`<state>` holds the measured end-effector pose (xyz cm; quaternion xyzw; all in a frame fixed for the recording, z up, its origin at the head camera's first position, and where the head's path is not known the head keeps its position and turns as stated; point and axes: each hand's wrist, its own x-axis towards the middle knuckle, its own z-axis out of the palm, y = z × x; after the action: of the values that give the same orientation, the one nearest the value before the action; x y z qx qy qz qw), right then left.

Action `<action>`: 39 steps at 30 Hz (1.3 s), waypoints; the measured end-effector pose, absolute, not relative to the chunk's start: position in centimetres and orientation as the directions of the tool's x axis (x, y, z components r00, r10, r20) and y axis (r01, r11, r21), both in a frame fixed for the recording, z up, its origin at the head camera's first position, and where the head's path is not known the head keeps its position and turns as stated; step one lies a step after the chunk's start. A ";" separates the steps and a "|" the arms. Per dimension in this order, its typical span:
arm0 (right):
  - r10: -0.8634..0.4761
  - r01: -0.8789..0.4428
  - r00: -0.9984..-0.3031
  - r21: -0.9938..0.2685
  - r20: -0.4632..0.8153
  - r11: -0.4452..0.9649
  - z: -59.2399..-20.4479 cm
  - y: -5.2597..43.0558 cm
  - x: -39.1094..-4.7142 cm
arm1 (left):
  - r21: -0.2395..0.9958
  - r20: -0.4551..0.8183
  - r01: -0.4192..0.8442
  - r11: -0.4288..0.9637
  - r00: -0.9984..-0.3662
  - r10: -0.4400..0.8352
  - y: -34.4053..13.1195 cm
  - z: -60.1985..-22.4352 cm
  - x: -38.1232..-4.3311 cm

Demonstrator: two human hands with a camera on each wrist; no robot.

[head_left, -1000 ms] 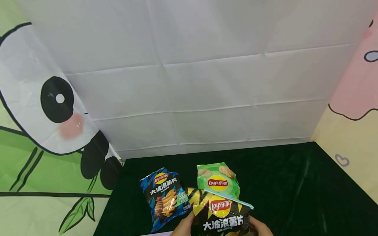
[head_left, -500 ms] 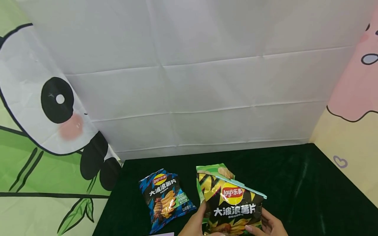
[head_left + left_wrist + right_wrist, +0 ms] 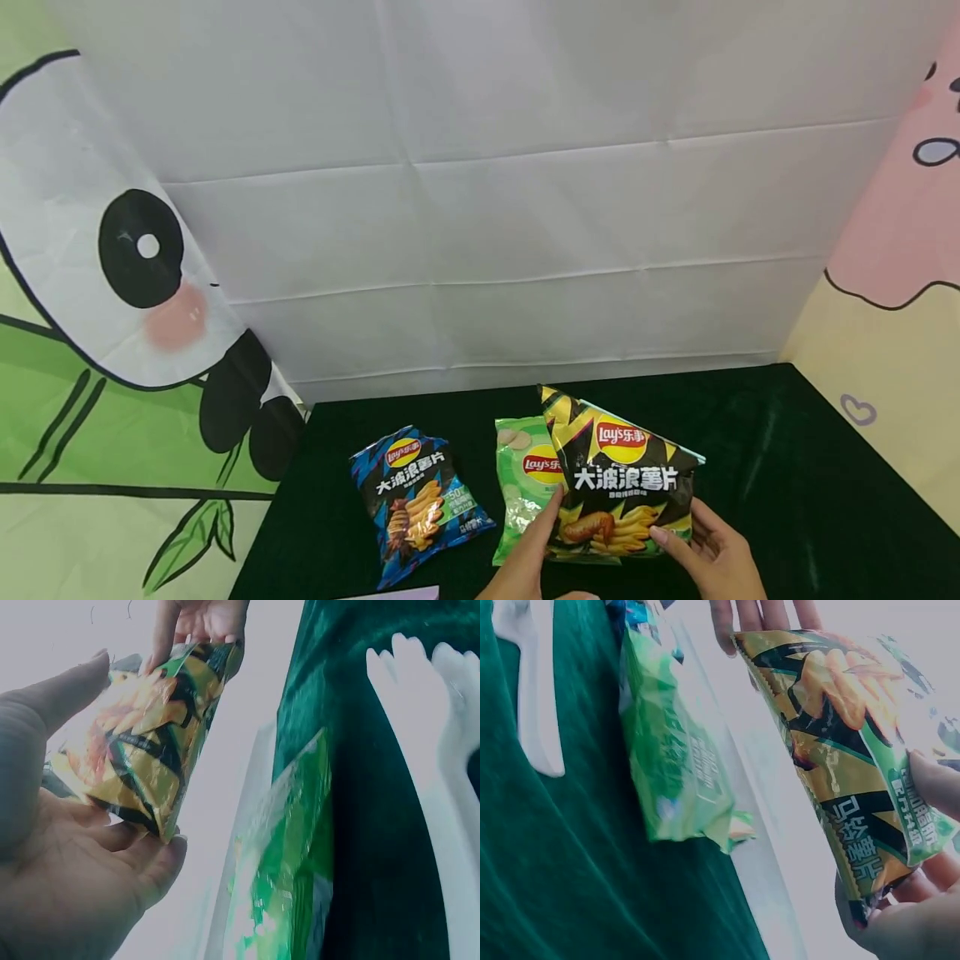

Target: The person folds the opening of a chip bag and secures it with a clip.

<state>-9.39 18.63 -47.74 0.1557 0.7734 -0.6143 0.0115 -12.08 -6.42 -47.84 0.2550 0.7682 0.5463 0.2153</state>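
A black-and-yellow Lay's potato chip bag (image 3: 618,500) is held up in front of the person, its printed face turned to the head camera and its top edge sloping down toward the right. A yellow roundel carries the red Lay's label, with large white Chinese characters below it and a picture of chips near the bottom. A thin pale-blue line runs along the sloping edge.

Both hands grip the bag: the left hand (image 3: 521,558) has its thumb along the bag's left side and, in the left wrist view, its fingers beneath; the right hand (image 3: 716,558) pinches the lower right corner, thumb on the front, fingers curled behind.

Behind it and partly covered by it in the head view, a green Lay's bag (image 3: 513,483) lies on the table (image 3: 750,475), which is spread with dark-green cloth. A blue-and-black Lay's bag (image 3: 420,508) lies farther left. At the bottom edge shows a strip of a lilac object (image 3: 420,594). The left wrist view includes a white object (image 3: 420,727) with rounded tips; I cannot tell what it is.

Beyond the table hangs a creased white backdrop (image 3: 487,217), flanked by a panda print (image 3: 60,250) on the left and a pink-and-cream print (image 3: 892,350) on the right.
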 end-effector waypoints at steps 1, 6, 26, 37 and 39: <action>0.232 0.264 -0.949 -0.942 -0.214 0.209 -47.6 18.9 -9.5 | 0.952 -0.059 0.142 0.272 -0.783 0.619 -6.1 -47.7 -12.1; 0.277 0.289 -0.936 -0.922 -0.217 0.256 -47.2 20.0 -10.0 | 0.943 -0.111 0.084 0.323 -0.833 0.542 -4.6 -46.8 -12.0; 0.528 0.362 -0.829 -0.898 -0.186 0.251 -46.8 23.9 -12.1 | 0.919 -0.126 0.083 0.384 -0.864 0.487 0.9 -45.9 -13.2; 0.476 0.408 -0.853 -0.844 -0.216 0.347 -48.5 25.6 -12.5 | 0.912 -0.189 0.028 0.409 -0.856 0.481 2.3 -48.0 -14.5; 0.465 0.408 -0.858 -0.838 -0.216 0.363 -48.8 25.9 -12.6 | 0.905 -0.204 0.023 0.424 -0.853 0.481 2.6 -48.2 -14.6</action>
<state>-12.63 25.89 -48.83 0.2645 0.8250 -0.4986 -0.0290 -14.60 2.59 -48.23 0.1546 0.8138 0.5140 0.2228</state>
